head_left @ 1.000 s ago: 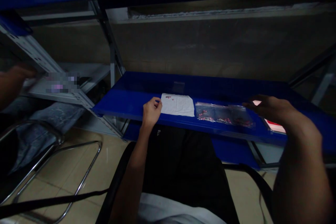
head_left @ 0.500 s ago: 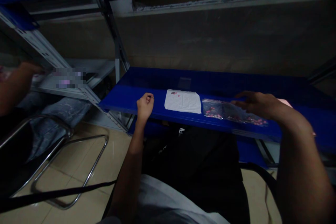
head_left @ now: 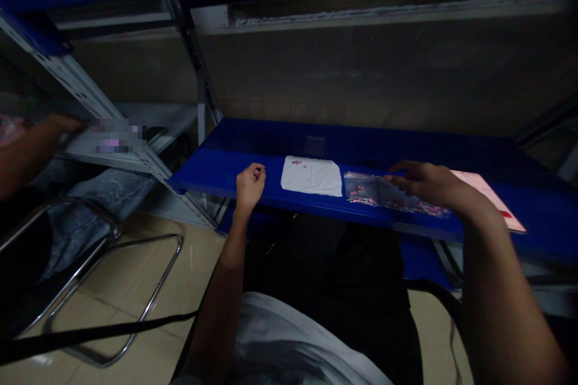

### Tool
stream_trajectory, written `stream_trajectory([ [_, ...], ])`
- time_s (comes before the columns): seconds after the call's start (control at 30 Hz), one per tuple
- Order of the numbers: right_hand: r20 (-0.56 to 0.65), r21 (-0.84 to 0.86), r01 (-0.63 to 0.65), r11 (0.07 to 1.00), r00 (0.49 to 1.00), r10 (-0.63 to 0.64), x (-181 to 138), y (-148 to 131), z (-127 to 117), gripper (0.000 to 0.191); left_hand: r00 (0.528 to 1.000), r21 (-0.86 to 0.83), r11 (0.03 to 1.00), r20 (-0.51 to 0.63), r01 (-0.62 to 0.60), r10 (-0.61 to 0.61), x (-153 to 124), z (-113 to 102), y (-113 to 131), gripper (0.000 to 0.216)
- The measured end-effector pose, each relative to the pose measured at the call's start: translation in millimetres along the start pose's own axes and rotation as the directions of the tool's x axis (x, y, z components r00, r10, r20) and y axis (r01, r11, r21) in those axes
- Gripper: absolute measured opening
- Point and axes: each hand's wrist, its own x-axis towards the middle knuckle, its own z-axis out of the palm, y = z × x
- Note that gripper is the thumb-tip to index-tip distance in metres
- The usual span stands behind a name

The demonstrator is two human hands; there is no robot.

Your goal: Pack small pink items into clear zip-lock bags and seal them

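Observation:
My left hand (head_left: 250,185) is held closed near the shelf's front edge, left of a white cloth or sheet of paper (head_left: 312,177). Its fingers pinch together, and anything between them is too small and dark to make out. On the white sheet lie a small dark loop with pink (head_left: 297,162) and a pink bit beside it. My right hand (head_left: 422,181) hovers palm down with fingers stretched over clear plastic bags (head_left: 377,190) holding several small pink pieces. Whether its fingertips touch the bags, I cannot tell.
The blue shelf (head_left: 253,138) carries a pink board or folder (head_left: 490,198) on the right and a small clear packet (head_left: 315,144) behind the white sheet. Metal posts rise at the left. Another person's arm (head_left: 40,138) and a metal-framed chair (head_left: 149,301) are at far left.
My right hand has shifted left over the bags, uncovering more of the pink board. The left hand stays closed in nearly the same place. The view has shifted slightly.

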Motion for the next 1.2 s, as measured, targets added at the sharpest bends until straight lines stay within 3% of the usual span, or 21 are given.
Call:
stream_trajectory([
  [0.27, -0.010, -0.003, 0.004, 1.000, 1.000, -0.004, 6.4, -2.2, -0.9, 0.040, 0.999, 0.109, 0.993, -0.035, -0.035, 0.040, -1.1, 6.5, 2.3, 0.022],
  [0.5, -0.065, 0.082, 0.074, 0.994, 0.995, -0.069, 11.9, 13.5, 3.1, 0.034, 0.995, 0.308, 0.950, -0.095, 0.056, -0.028, -2.1, 14.9, 15.9, 0.024],
  [0.77, -0.160, 0.167, 0.006, 0.986, 0.987, 0.021, 6.4, 15.5, 1.7, 0.033, 0.998, 0.340, 0.940, -0.063, 0.018, 0.004, -6.3, 11.2, 15.4, 0.020],
  [0.93, -0.259, 0.187, 0.149, 0.971, 0.961, -0.098, 14.8, -4.3, 27.7, 0.025, 1.000, 0.324, 0.946, -0.011, 0.019, -0.017, -5.5, 9.2, 15.4, 0.021],
  [1.2, -0.401, 0.196, 0.330, 0.923, 0.886, -0.232, 2.6, -75.9, 102.9, 0.030, 0.999, 0.245, 0.968, 0.006, 0.050, -0.053, -16.7, 9.5, 28.4, 0.020],
])
